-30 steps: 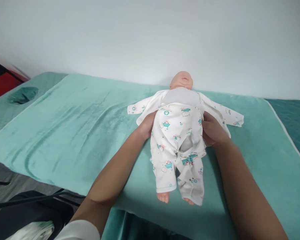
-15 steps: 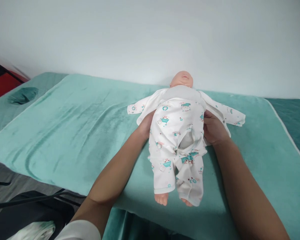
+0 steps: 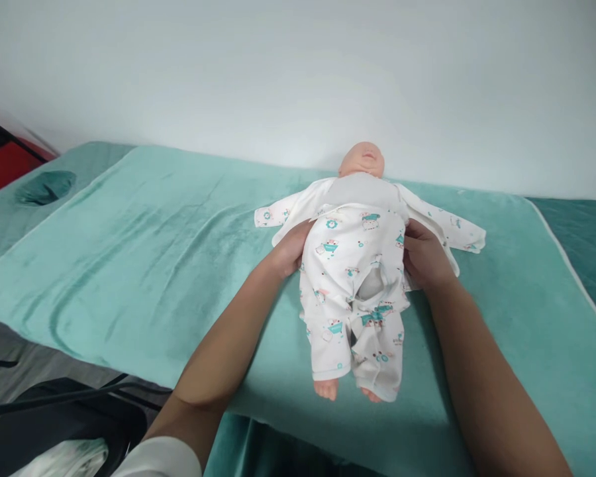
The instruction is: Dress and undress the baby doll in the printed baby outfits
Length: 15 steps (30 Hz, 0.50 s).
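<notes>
A baby doll [image 3: 361,162] lies on its back, head toward the wall, its grey torso showing at the chest. Printed white baby pants [image 3: 362,245] cover its belly and legs, with an open split at the crotch. Beneath the doll a white baby jacket [image 3: 459,232] is spread open, its sleeves stretched to both sides. My left hand [image 3: 294,248] is closed on the left side of the pants near the waist, fingertips hidden behind the cloth. On the opposite side my right hand [image 3: 424,255] pinches the pants' edge, its fingers partly covered.
A green padded bed [image 3: 129,265] stands against a white wall [image 3: 228,73], with a face hole [image 3: 44,189] at its left end. Below the left edge is a dark chair [image 3: 64,411] with folded cloth [image 3: 64,458]. Something red [image 3: 10,165] stands at far left.
The pants' left side and the left foot have shifted slightly right and up. My left hand has edged right with the cloth; my right hand is almost still.
</notes>
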Available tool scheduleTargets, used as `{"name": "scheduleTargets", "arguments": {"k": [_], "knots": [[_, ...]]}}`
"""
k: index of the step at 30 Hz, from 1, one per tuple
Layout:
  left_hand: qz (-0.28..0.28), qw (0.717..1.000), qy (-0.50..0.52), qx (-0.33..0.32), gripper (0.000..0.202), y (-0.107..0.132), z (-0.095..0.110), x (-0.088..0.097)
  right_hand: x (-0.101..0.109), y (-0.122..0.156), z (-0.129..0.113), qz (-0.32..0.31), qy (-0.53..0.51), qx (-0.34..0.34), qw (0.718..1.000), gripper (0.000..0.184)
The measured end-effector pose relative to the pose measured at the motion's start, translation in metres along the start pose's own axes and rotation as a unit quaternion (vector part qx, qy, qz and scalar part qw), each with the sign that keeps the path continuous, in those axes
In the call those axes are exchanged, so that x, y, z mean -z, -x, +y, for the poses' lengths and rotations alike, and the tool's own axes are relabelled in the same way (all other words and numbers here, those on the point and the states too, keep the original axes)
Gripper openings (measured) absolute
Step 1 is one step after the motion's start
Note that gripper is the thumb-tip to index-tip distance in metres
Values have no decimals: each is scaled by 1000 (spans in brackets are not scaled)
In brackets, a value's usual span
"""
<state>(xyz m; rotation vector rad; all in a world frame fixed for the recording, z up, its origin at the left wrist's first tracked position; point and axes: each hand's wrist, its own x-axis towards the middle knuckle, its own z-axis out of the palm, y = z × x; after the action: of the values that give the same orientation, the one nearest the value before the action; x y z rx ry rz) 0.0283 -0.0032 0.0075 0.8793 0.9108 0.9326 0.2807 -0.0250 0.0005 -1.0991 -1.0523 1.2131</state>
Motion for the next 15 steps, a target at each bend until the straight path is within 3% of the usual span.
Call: {"name": "scheduleTargets", "arguments": {"k": [5, 8, 12, 15], "knots": [[-16, 1000, -23, -9, 39, 3, 1, 1, 7, 0, 5, 31, 84, 10, 996, 15], [-19, 997, -71, -36, 37, 5, 4, 0, 12, -2, 3, 14, 140, 3, 990, 20], [89, 968, -203, -118, 27, 8, 6, -5, 17, -4, 0, -25, 172, -23, 984, 27], [120, 977, -146, -101, 31, 9, 5, -10, 15, -5, 1, -17, 157, -43, 986, 27]]}}
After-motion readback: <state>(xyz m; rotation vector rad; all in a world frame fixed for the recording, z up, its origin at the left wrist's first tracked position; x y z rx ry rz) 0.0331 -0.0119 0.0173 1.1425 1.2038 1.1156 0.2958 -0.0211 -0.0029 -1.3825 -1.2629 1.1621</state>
